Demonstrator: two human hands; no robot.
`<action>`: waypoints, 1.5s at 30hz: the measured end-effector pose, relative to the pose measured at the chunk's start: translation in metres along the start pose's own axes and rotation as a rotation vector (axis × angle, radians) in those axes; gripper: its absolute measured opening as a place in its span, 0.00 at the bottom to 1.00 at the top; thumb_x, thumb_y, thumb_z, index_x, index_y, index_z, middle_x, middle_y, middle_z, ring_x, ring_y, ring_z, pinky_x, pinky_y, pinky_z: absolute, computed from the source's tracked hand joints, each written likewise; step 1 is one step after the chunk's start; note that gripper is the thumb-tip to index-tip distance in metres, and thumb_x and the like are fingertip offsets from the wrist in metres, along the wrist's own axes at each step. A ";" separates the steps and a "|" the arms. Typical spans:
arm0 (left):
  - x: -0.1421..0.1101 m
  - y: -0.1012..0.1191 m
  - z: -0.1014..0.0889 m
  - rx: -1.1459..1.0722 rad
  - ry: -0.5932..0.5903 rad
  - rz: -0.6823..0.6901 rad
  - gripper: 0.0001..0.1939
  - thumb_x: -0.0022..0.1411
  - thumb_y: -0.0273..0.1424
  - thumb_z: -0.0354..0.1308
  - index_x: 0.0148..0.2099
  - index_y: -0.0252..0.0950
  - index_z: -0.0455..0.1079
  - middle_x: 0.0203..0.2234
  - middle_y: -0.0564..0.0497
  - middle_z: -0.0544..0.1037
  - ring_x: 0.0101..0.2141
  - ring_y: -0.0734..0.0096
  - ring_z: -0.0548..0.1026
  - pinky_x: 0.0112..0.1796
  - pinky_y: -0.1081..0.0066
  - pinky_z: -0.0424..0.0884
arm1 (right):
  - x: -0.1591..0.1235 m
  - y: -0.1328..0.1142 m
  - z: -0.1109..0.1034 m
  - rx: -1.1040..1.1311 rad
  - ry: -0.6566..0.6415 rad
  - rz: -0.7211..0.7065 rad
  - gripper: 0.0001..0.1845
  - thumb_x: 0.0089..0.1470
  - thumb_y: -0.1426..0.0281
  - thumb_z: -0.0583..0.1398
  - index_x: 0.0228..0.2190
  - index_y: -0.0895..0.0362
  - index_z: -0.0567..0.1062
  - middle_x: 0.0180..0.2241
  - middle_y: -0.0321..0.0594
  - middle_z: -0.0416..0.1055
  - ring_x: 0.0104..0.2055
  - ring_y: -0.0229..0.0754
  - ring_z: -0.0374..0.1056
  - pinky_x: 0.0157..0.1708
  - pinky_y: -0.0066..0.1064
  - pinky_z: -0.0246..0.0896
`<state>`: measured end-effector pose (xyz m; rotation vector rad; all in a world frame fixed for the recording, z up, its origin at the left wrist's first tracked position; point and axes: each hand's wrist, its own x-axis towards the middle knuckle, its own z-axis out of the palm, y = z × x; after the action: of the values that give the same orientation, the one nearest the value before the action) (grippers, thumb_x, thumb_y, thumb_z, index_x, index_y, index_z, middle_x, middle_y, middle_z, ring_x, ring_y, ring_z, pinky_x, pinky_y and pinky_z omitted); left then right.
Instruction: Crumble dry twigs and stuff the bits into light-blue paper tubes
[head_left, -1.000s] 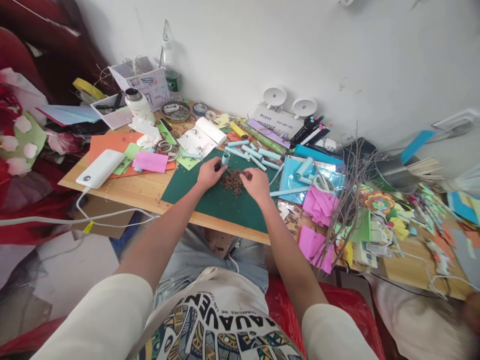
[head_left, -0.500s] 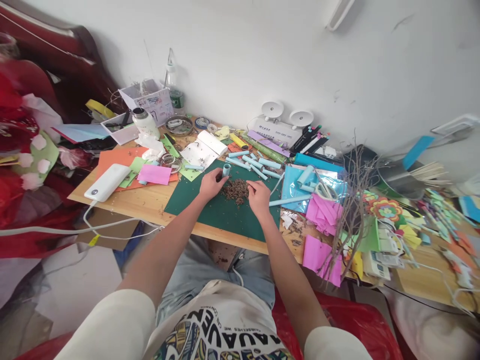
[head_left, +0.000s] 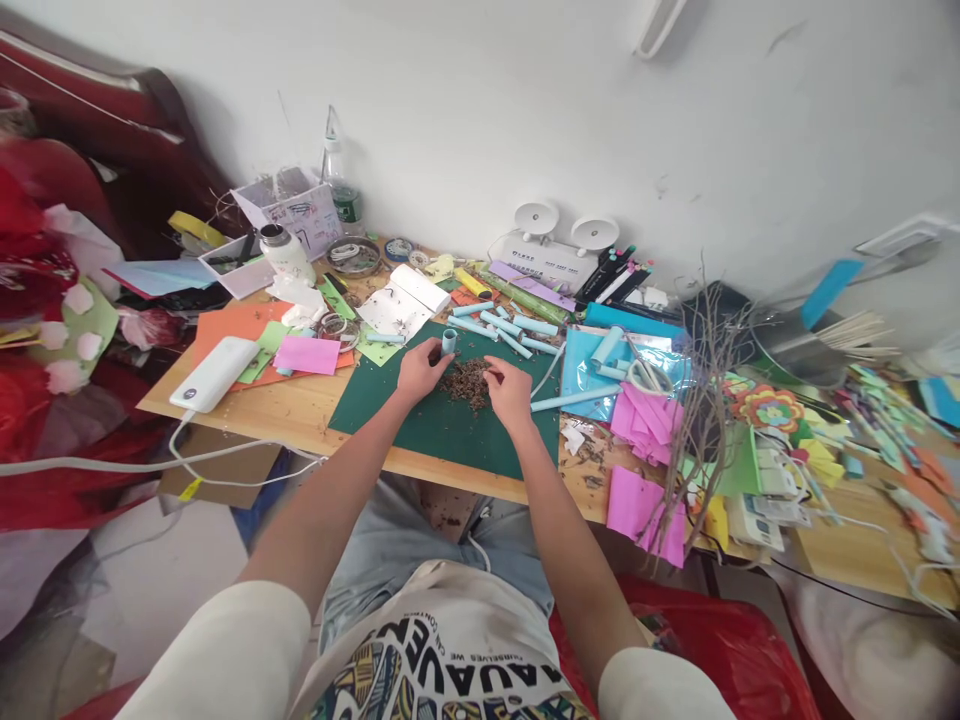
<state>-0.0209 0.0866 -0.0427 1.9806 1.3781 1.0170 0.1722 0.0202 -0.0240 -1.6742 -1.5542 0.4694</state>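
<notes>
My left hand (head_left: 421, 370) is closed around a short light-blue paper tube (head_left: 448, 342), which stands upright with its open end up. Just right of the tube, a heap of brown crumbled bits (head_left: 466, 388) lies on a dark green cutting mat (head_left: 427, 430). The thumb and fingers of my right hand (head_left: 511, 392) are pinched together at the heap's right edge; whatever lies between the fingertips is too small to make out. Behind both hands, several rolled light-blue paper tubes (head_left: 510, 340) lie in a loose group.
A power bank (head_left: 215, 373) with a cable lies at the table's left edge. Blue plastic packs, scissors (head_left: 649, 376), pink crepe paper (head_left: 645, 425) and upright dry twigs (head_left: 701, 400) crowd the right side. A white twin-headed lamp (head_left: 559, 250) stands against the wall.
The head view has tilted, so the table sits lower in the picture. My right fingers moved slightly off the heap, then back to its edge. My left hand keeps the tube in place.
</notes>
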 end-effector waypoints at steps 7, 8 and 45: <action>0.000 -0.001 0.000 0.016 -0.003 -0.012 0.11 0.62 0.41 0.57 0.40 0.40 0.72 0.32 0.51 0.79 0.32 0.67 0.75 0.34 0.70 0.68 | -0.002 0.005 -0.003 -0.016 0.051 0.023 0.06 0.51 0.67 0.59 0.26 0.54 0.75 0.27 0.39 0.74 0.28 0.42 0.69 0.34 0.33 0.66; 0.000 -0.001 0.000 0.012 -0.001 -0.011 0.11 0.62 0.41 0.57 0.40 0.40 0.72 0.33 0.51 0.79 0.32 0.66 0.75 0.34 0.70 0.68 | -0.001 0.003 -0.005 -0.015 0.046 0.019 0.06 0.51 0.67 0.59 0.26 0.54 0.75 0.27 0.39 0.74 0.28 0.42 0.69 0.34 0.33 0.66; 0.000 0.002 -0.003 0.059 -0.008 -0.008 0.13 0.63 0.43 0.55 0.40 0.40 0.71 0.31 0.51 0.78 0.31 0.66 0.73 0.33 0.70 0.66 | -0.001 -0.011 -0.009 -0.203 0.007 -0.030 0.12 0.59 0.67 0.53 0.34 0.55 0.77 0.30 0.43 0.77 0.33 0.45 0.71 0.37 0.33 0.62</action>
<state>-0.0228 0.0859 -0.0394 2.0182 1.4257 0.9748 0.1715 0.0158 -0.0101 -1.7986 -1.6654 0.2972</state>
